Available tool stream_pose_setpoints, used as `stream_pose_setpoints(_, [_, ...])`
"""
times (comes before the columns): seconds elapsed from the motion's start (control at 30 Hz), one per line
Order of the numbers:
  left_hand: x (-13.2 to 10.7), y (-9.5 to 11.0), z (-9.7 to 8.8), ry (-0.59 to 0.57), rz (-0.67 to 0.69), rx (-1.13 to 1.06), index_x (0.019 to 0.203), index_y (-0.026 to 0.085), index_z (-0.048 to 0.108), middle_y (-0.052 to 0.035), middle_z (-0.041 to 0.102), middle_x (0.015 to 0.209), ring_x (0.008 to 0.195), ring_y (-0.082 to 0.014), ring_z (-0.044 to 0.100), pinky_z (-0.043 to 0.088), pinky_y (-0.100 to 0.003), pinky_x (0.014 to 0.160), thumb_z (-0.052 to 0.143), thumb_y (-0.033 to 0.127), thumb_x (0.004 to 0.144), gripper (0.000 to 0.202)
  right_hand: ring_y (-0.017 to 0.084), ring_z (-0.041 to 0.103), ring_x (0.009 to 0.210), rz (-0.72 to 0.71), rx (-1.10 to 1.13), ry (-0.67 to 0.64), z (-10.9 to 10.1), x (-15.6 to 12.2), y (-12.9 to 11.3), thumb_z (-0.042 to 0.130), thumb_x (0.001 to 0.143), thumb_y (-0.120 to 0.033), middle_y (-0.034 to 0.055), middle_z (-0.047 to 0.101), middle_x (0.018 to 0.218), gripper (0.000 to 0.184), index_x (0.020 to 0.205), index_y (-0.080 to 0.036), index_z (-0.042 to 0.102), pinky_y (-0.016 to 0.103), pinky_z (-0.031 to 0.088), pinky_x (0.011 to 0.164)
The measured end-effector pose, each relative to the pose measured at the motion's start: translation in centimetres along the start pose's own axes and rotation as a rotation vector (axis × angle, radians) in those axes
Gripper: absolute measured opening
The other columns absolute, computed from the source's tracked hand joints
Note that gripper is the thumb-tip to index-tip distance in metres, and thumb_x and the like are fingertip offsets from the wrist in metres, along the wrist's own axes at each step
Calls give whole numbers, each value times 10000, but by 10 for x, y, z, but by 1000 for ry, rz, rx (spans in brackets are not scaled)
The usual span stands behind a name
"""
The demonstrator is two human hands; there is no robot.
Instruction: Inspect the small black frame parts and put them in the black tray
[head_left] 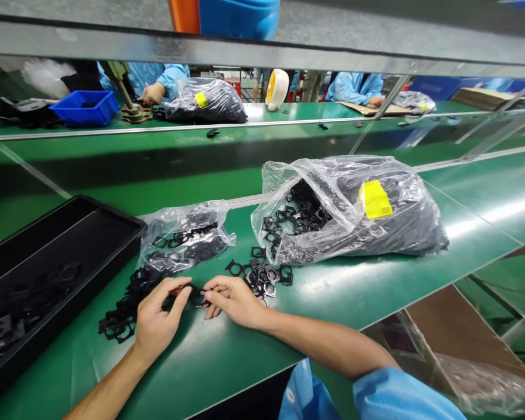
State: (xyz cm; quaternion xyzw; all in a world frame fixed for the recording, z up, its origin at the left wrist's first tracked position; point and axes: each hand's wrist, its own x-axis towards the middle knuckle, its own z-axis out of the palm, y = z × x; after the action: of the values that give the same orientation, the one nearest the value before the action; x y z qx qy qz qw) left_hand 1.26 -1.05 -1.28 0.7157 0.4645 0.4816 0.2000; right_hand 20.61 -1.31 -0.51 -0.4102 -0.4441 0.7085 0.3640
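My left hand (160, 318) and my right hand (231, 298) meet over the green table (354, 291), fingertips pinched from both sides on a small black plastic part (196, 295). A pile of black ring-shaped parts (126, 309) lies just left of my left hand. Another loose cluster of black parts (262, 275) sits behind my right hand. A small clear bag of parts (184, 236) lies behind the hands. A large clear bag with a yellow label (354, 210) lies open to the right of it.
A black tray (48, 233) holding a few parts stands at the left. Beyond a conveyor strip, other people in blue coats work at a far bench with a blue bin (85, 108), another bag of parts (207, 100) and a small fan (277, 88).
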Motion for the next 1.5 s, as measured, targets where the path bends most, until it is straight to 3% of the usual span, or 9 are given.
stream_pose_setpoints(0.2, [6,6,-1,-35,97,-6,1012,193,730,-29,712,880,760,-124,672,547,-244,731,649,171,914,129,113,690,604,3,43,15,-1,1,-1,833,701,-534,-33,607,728,489,969,-153,687,252,540,629])
stream_pose_setpoints(0.33, [8,3,-2,-33,60,3,1035,185,723,-18,709,835,713,-116,657,536,-235,696,662,201,913,138,128,709,625,14,80,-6,-1,0,-4,875,652,-505,-29,620,770,532,1005,-157,680,269,547,642])
stream_pose_setpoints(0.5, [11,3,-3,-66,26,-28,963,181,731,-30,719,845,709,-116,651,531,-234,679,654,206,913,95,129,691,585,29,94,32,-1,2,-10,928,565,-477,-36,655,673,544,926,-164,668,242,531,590])
stream_pose_setpoints(0.67, [15,4,-1,-31,-162,-124,916,172,740,-33,718,809,701,-120,653,545,-230,658,671,280,892,130,132,697,591,-6,76,89,0,6,-17,910,603,-467,-30,673,666,492,931,-174,689,248,551,605])
stream_pose_setpoints(0.8, [20,-3,1,22,-395,-376,936,144,719,-22,710,761,654,-111,663,548,-200,582,737,369,832,249,123,709,632,-50,15,115,0,10,-18,872,674,-444,-19,678,742,428,975,-182,717,253,574,657])
stream_pose_setpoints(0.93, [21,-8,2,-13,-462,-474,910,131,717,-29,716,770,650,-106,668,553,-192,580,756,396,817,284,116,721,683,-66,-28,97,-2,12,-18,830,743,-414,-7,678,815,393,1043,-186,719,255,590,699])
stream_pose_setpoints(1.1, [22,-5,0,8,-351,-396,912,139,710,-30,718,803,691,-106,675,563,-204,637,721,378,864,244,129,740,736,-89,-56,78,-5,14,-17,800,785,-409,5,691,869,420,1125,-192,682,279,610,742])
stream_pose_setpoints(1.33, [23,1,-11,20,69,-3,910,180,748,-41,720,856,805,-132,666,556,-272,759,663,255,923,114,144,730,705,-91,-61,116,-3,15,-19,842,732,-453,6,705,797,397,940,-197,621,298,619,736])
stream_pose_setpoints(1.5, [21,4,-12,33,75,8,896,177,725,-41,711,848,789,-135,651,549,-282,748,655,291,934,139,140,689,709,-173,-169,132,-3,14,-21,813,763,-446,15,658,808,306,852,-192,668,276,587,677])
